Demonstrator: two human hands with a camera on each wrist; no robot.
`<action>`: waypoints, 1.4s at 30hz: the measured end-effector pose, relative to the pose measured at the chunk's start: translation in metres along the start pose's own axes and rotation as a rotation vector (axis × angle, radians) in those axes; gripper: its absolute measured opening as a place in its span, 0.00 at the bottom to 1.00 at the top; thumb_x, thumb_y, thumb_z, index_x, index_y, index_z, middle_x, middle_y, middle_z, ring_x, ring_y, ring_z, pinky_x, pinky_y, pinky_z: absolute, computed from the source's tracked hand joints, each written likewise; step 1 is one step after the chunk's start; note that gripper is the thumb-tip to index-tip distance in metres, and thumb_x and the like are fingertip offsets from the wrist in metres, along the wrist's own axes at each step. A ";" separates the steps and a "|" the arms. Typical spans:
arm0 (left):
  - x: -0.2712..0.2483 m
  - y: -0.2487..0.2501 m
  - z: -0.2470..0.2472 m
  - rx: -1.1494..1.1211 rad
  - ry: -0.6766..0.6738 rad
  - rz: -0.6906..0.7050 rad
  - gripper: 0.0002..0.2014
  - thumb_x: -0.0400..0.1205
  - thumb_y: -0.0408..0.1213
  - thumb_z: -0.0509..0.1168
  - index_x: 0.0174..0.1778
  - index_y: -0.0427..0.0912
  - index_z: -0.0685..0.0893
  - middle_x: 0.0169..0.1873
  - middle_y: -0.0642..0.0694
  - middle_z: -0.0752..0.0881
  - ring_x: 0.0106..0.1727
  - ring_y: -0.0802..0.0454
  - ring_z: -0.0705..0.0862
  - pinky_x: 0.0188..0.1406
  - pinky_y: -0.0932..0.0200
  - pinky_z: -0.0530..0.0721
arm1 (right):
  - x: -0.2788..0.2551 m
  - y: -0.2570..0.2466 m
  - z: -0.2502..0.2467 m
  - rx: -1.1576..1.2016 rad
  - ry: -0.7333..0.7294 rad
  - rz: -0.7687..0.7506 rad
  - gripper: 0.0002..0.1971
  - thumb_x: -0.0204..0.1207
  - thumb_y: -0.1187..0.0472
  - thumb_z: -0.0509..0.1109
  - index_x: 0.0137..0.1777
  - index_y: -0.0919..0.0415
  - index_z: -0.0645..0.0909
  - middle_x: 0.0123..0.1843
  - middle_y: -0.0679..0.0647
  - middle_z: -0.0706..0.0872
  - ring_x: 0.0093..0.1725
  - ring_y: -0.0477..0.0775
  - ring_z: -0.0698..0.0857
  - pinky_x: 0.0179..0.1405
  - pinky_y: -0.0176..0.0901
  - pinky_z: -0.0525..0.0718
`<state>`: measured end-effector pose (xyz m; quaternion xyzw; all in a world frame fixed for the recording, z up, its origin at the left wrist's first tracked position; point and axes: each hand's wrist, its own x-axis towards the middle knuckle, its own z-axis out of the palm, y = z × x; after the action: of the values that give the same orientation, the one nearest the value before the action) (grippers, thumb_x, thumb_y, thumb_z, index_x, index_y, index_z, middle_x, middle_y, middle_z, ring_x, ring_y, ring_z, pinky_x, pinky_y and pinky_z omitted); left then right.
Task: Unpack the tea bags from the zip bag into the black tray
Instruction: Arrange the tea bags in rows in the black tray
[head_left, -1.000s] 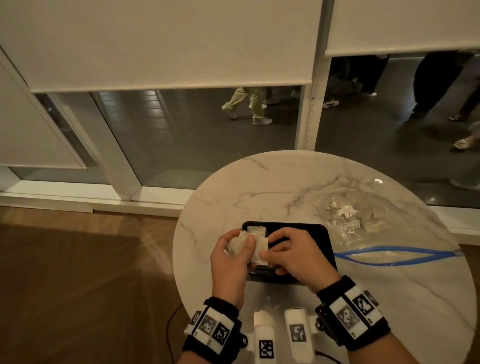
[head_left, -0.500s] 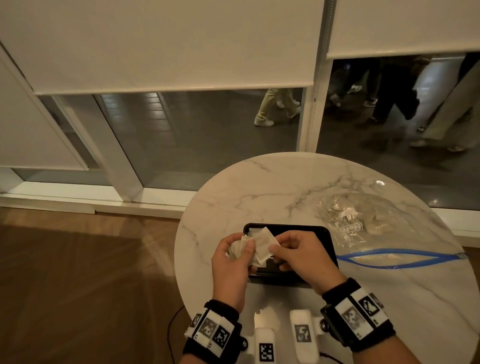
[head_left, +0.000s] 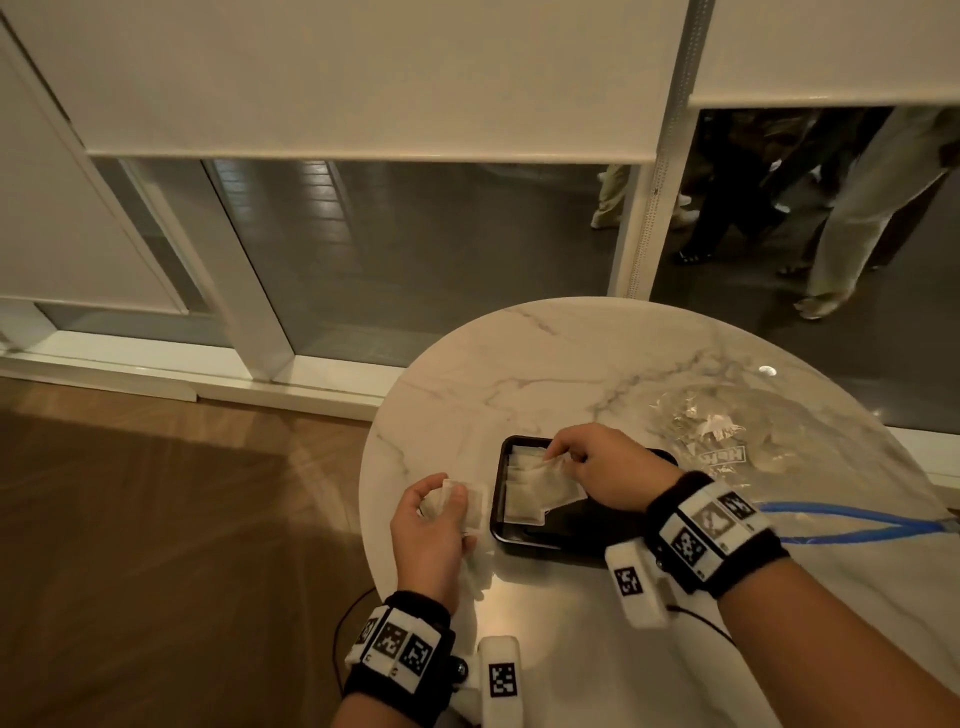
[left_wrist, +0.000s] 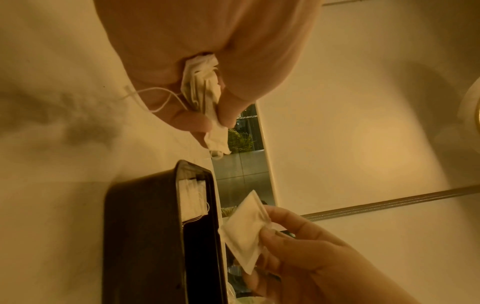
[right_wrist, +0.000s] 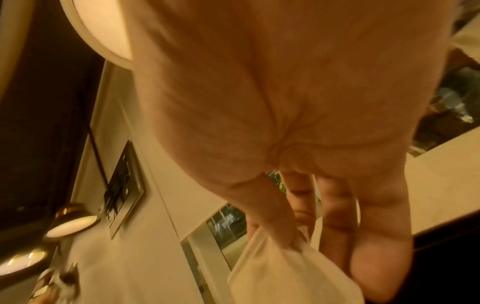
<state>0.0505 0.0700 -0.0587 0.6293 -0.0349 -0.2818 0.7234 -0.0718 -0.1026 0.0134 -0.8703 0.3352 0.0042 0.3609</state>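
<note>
A black tray (head_left: 524, 545) sits on the round marble table, with white tea bags (head_left: 522, 506) lying in its left half. My right hand (head_left: 597, 467) pinches one tea bag (head_left: 550, 475) just above the tray; the same bag (right_wrist: 285, 273) hangs from its thumb and fingers in the right wrist view. My left hand (head_left: 431, 525) hovers left of the tray and grips a bunch of tea bags (head_left: 462, 506), seen with loose strings as tea bags (left_wrist: 202, 88) in the left wrist view. The clear zip bag (head_left: 727, 447) with a blue seal lies right of the tray.
The table's edge (head_left: 371, 519) curves just under my left hand, with wooden floor beyond. A dark cable (head_left: 348, 613) hangs below the rim. Behind the table stand a glass wall and blinds, and people walk outside.
My hands have parted. The right hand drew one tea bag from the bunch and carried it right over the tray; the left hand moved left and back with the other bags.
</note>
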 end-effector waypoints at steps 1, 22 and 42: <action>0.001 -0.001 -0.002 0.002 -0.001 0.001 0.10 0.83 0.36 0.73 0.58 0.52 0.85 0.57 0.43 0.86 0.47 0.44 0.89 0.36 0.55 0.89 | 0.005 -0.004 -0.002 -0.069 -0.050 0.005 0.16 0.85 0.67 0.58 0.60 0.53 0.86 0.53 0.49 0.84 0.51 0.48 0.82 0.48 0.36 0.79; 0.009 -0.014 -0.005 0.025 -0.018 -0.056 0.09 0.83 0.35 0.73 0.57 0.50 0.86 0.53 0.38 0.88 0.31 0.51 0.87 0.29 0.55 0.87 | 0.066 -0.023 0.035 -0.364 -0.369 0.117 0.15 0.75 0.70 0.76 0.58 0.54 0.85 0.48 0.51 0.83 0.38 0.51 0.84 0.21 0.34 0.81; 0.007 -0.013 -0.004 0.063 -0.030 -0.076 0.08 0.86 0.33 0.70 0.59 0.47 0.84 0.40 0.39 0.88 0.22 0.52 0.82 0.17 0.59 0.79 | 0.074 -0.012 0.019 -0.011 -0.079 0.244 0.03 0.76 0.61 0.78 0.46 0.56 0.86 0.38 0.54 0.87 0.34 0.52 0.84 0.25 0.38 0.81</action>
<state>0.0533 0.0703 -0.0738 0.6484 -0.0310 -0.3172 0.6914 -0.0036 -0.1277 -0.0115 -0.8241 0.4240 0.0842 0.3660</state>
